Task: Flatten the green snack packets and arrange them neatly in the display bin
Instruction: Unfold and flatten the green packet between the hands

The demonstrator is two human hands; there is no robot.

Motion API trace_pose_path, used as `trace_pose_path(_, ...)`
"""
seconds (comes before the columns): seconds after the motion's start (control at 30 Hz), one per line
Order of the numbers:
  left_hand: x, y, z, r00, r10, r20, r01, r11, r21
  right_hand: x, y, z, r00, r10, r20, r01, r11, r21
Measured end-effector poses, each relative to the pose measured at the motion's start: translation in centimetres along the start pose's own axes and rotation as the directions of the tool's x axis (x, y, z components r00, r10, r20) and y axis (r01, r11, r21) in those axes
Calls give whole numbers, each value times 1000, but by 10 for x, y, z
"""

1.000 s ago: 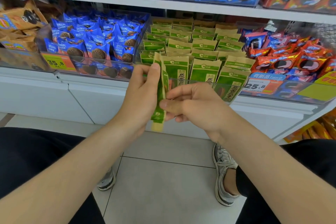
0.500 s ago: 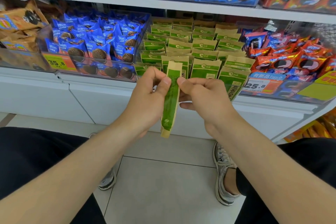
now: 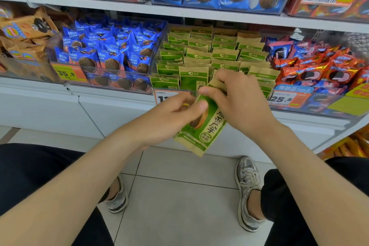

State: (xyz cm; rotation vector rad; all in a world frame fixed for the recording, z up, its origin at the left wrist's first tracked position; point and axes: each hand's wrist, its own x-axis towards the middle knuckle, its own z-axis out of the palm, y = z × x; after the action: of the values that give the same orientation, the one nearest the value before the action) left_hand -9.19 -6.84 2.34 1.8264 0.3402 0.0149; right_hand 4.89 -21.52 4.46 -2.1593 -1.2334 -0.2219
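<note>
A green and tan snack packet [image 3: 205, 126] hangs tilted in front of the shelf, its printed face towards me. My right hand [image 3: 237, 98] pinches its tan top edge between thumb and fingers. My left hand [image 3: 175, 114] holds its left side, thumb pressed on the front. Behind my hands, the clear display bin [image 3: 159, 50] holds several rows of upright green packets [image 3: 215, 54]; my hands hide the front row's middle.
A bin of blue cookie packets [image 3: 111, 52] stands left of the green ones, and red packets [image 3: 319, 68] fill the bin on the right. Orange price tags [image 3: 68, 74] hang on the bin fronts. The tiled floor [image 3: 179, 195] and my shoes lie below.
The packet was held edge-on and upright; it has turned to show its printed face and now tilts right. Both hands have shifted right and regripped it.
</note>
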Motion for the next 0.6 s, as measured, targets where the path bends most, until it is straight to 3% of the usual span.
trace_pose_path(0.07,0,-2,-7,991,40,128,-46,998,42,0,0,1,997,-66,-40,64,997,-39)
trace_pose_path(0.13,0,-5,-15,989,60,138,-63,998,17,1,-1,-2,994,-80,-72,83,996,34)
trace_pose_path(0.23,0,-2,-25,994,93,61,-91,995,-45,5,-4,-14,992,120,37,-126,946,297)
trace_pose_path(0.33,-1,8,-29,989,116,-90,-125,987,-104,3,-10,-21,914,224,338,-393,696,601)
trace_pose_path(0.4,2,12,-35,976,126,-179,-148,983,-111,4,-15,-18,892,244,381,-451,556,698)
trace_pose_path(0.5,11,11,-52,927,185,-327,-167,982,83,15,-21,-11,909,314,273,-412,589,695)
trace_pose_path(0.6,28,5,-72,843,374,-386,-163,863,478,32,-18,-5,932,360,53,-327,764,556)
